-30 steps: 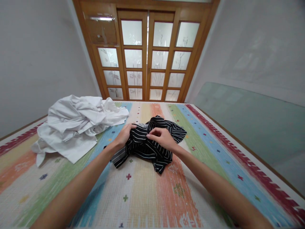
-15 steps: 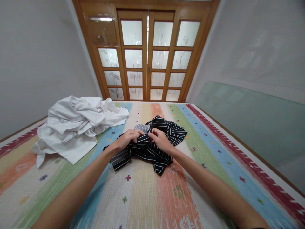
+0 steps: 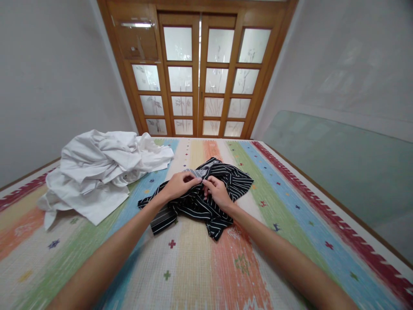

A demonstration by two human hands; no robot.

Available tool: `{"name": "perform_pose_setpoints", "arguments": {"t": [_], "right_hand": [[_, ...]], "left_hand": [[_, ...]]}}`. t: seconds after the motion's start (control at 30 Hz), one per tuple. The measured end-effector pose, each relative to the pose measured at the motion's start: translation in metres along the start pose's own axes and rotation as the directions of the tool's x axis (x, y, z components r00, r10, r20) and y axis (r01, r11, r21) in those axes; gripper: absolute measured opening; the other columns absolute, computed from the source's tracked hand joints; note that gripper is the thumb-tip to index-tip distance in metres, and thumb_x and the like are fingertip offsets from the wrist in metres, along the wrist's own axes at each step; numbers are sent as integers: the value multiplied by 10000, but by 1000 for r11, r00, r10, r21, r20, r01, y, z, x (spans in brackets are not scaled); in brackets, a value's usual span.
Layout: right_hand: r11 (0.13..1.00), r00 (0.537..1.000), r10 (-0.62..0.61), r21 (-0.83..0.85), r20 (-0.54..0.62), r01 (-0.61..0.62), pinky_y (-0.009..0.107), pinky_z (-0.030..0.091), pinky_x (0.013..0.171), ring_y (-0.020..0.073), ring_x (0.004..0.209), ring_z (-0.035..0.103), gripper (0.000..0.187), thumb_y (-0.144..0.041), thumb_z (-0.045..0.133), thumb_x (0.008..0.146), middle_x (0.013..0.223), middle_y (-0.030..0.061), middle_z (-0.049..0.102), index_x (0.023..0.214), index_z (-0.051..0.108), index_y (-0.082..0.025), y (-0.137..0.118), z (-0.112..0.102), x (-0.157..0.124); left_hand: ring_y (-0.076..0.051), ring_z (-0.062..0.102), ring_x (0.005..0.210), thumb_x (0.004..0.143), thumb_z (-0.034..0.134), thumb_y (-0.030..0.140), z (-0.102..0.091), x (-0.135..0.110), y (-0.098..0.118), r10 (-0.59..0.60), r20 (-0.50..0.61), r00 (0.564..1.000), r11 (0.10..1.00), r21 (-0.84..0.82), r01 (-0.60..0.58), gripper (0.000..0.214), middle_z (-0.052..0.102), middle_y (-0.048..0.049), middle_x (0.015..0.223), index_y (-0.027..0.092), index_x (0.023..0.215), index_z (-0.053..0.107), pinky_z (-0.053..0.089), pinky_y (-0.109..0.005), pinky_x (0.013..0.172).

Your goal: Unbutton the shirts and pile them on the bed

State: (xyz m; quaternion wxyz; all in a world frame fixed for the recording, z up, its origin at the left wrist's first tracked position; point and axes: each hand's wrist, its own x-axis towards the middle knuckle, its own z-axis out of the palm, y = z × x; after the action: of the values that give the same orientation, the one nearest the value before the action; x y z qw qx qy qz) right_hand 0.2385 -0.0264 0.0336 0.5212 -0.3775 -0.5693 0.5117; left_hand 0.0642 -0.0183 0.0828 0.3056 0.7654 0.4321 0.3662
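A crumpled black garment with white stripes (image 3: 237,178), perhaps a shirt, lies in the middle of the patterned cloth (image 3: 193,267). Its greyish inner side shows in places. My left hand (image 3: 182,185) pinches the fabric near the top of the bunch, thumb and fingertips together. Close beside it, my right hand (image 3: 218,193) pinches the same garment, and the fingertips of both hands almost meet. Exactly which part of the garment lies between the fingers is too small to make out.
A heap of white cloth (image 3: 97,168) lies to the left on the striped cover. Grey walls stand on both sides, with a pale greenish panel (image 3: 338,159) along the right. Wooden doors with glass panes (image 3: 198,73) close off the far end.
My left hand has shifted right along the garment, bringing its fingertips up to those of my right hand. My right hand has stayed almost in place, still pinching the fabric.
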Motion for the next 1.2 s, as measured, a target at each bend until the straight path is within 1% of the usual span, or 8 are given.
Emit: {"name": "perform_pose_setpoints", "arguments": {"t": [0.13, 0.2, 0.33, 0.5, 0.73, 0.83, 1.03, 1.2], "right_hand": [[1000, 999, -16, 0, -29, 16, 226, 442, 408, 103, 398, 475, 293, -481, 608, 773, 479, -76, 504, 706, 478, -227, 2, 1, -1], [1000, 999, -10, -7, -38, 10, 226, 440, 409, 106, 400, 477, 290, -482, 603, 773, 473, -80, 496, 711, 473, -230, 4, 1, -1], [999, 999, -11, -33, -41, 10, 222, 433, 409, 105, 397, 479, 283, -473, 596, 773, 466, -83, 489, 703, 471, -228, 10, 2, -1], [1000, 998, 23, -8, -62, -23, 202, 403, 382, 92, 372, 453, 277, -440, 593, 770, 439, -88, 486, 672, 450, -224, 23, 4, -3], [1000, 996, 20, -6, -88, -21, 191, 372, 362, 76, 366, 432, 281, -418, 620, 750, 459, -84, 490, 640, 465, -211, 28, 4, -4], [999, 995, 5, -35, -95, -9, 200, 372, 358, 81, 380, 438, 291, -433, 634, 737, 483, -80, 499, 640, 469, -214, 27, 4, -5], [994, 996, 0, -108, -90, -10, 219, 388, 360, 96, 392, 462, 314, -455, 640, 740, 506, -68, 522, 646, 458, -218, 26, 3, -6], [991, 1000, -14, -136, -28, 10, 220, 414, 360, 99, 397, 485, 309, -478, 596, 785, 534, -68, 534, 698, 446, -222, 28, 0, -7]], "left_hand": [[-150, 551, 581, 777, 636, 415, 12, 2, -4, 2, 6, 1000, 998, 68, -3, 267, 651, -14, 617, 189, 639, 676, 389, -256, 563], [-137, 528, 558, 764, 652, 431, 17, 0, -10, -26, 1, 1000, 999, 34, 26, 282, 629, -8, 599, 180, 635, 662, 370, -247, 541], [-105, 445, 511, 713, 699, 457, 29, -8, -25, -75, -90, 993, 995, -76, 69, 309, 546, 28, 564, 170, 648, 603, 321, -224, 498], [-88, 367, 520, 763, 634, 456, 41, -14, -42, -34, 31, 999, 984, -172, 39, 365, 437, 45, 546, 163, 569, 537, 270, -215, 487], [-117, 495, 613, 788, 612, 440, 42, -14, -50, -75, 82, 994, 969, -229, 92, 327, 597, -4, 651, 125, 715, 662, 380, -236, 588], [-133, 530, 656, 795, 608, 432, 42, -16, -49, -77, 94, 993, 958, -268, 100, 318, 634, -22, 707, 123, 754, 672, 399, -245, 612], [-136, 535, 691, 827, 564, 424, 41, -17, -49, -34, 110, 993, 946, -316, 68, 292, 626, -12, 737, 143, 787, 634, 413, -252, 655], [-140, 538, 677, 829, 568, 447, 41, -17, -51, -52, 164, 985, 921, -374, 111, 299, 599, 4, 706, 150, 827, 592, 432, -267, 662]]}}
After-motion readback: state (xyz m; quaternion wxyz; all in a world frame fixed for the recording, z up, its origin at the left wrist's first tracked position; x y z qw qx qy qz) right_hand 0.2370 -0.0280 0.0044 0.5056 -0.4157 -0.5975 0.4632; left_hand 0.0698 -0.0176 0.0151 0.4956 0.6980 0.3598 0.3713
